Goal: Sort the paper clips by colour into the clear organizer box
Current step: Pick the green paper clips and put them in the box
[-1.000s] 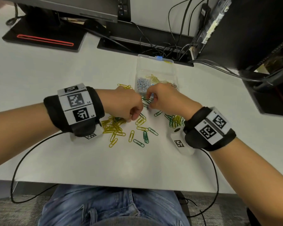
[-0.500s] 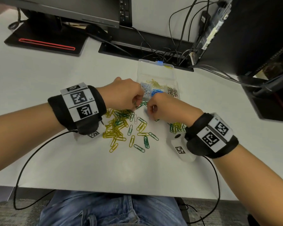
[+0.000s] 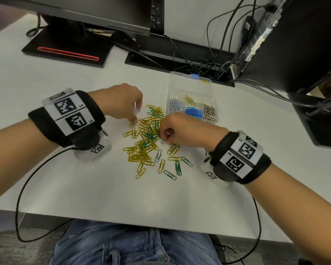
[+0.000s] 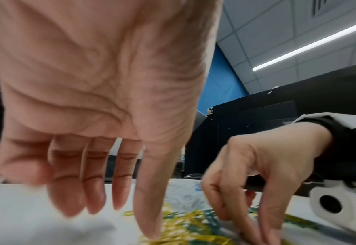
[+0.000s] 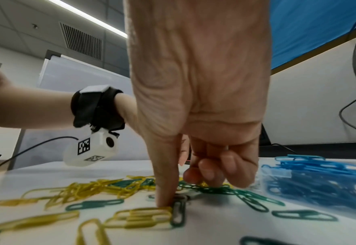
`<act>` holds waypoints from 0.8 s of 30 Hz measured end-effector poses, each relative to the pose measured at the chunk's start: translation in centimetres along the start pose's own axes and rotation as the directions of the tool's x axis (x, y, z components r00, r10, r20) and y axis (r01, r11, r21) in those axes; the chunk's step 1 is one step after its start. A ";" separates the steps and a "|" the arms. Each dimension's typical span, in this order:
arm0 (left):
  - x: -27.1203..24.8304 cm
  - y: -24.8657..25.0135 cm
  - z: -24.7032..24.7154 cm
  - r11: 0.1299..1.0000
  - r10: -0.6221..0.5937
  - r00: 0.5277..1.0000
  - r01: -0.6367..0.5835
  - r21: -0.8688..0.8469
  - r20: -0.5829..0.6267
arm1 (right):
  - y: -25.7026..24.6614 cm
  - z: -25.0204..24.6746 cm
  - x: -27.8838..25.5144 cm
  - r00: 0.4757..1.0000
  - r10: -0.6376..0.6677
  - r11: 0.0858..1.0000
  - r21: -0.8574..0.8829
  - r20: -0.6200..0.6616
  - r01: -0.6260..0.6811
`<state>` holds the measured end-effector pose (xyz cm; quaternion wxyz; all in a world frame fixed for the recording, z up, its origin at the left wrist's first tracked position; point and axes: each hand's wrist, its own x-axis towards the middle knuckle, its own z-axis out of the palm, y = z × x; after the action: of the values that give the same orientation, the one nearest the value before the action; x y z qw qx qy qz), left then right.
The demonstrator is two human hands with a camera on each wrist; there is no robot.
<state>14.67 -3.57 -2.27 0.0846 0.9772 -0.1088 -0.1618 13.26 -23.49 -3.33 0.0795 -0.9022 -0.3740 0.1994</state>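
Pinching at a dark clip (image 5: pixel 179 210) on the desk (image 3: pixel 84 188), the right hand (image 3: pixel 187 131) has its thumb pressed down beside it with another finger behind, the remaining fingers curled under the palm; whether the clip is truly gripped cannot be told. Across the pile, the left hand (image 3: pixel 120 102) holds nothing, its fingers relaxed and pointing down, one fingertip (image 4: pixel 149 232) touching a yellow clip (image 3: pixel 131 124) at the pile's left edge. Loose yellow clips (image 3: pixel 139 153) and green clips (image 3: pixel 151 132) lie tangled between the two hands, with a few more scattered toward the near edge of the desk, among them a green one (image 3: pixel 178 167) lying apart. Just beyond the right hand sits the clear box (image 3: pixel 191 81), lid open, already holding silver clips (image 3: pixel 175 107) in its left compartment, blue clips (image 3: pixel 193 112) in the middle front, a few yellow ones (image 3: pixel 190 100) behind those, and bronze-toned clips (image 3: pixel 210 112) on the right. Each wrist wears a black band (image 3: pixel 80 119) with printed markers and a small white camera (image 5: pixel 93 149). Monitors (image 3: pixel 84 14) and a knot of cables (image 3: pixel 199 62) fill the back of the desk, and the person's jeans (image 3: pixel 132 243) show below its near edge.
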 end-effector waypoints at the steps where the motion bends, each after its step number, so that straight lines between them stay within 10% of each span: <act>1: -0.3 -0.5 -0.1 0.999 -0.030 0.999 0.030 0.011 0.023 | 0.1 0.0 0.0 1.000 0.025 1.000 0.009 0.011 -0.025; 11: -2.1 -0.6 1.4 0.979 -0.007 0.975 0.052 -0.197 0.221 | 1.7 -1.0 -1.4 0.971 0.158 0.955 0.279 -0.180 -0.103; 24: -0.1 1.5 1.8 0.989 0.144 0.990 -0.144 -0.037 0.004 | 4.3 -2.7 0.6 0.801 0.462 0.790 0.587 -0.381 -0.176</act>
<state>13.71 -5.20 -3.59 0.1137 0.9645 -0.1762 -0.1603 17.60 -26.12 -2.29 0.3810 -0.9164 -0.1066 0.0608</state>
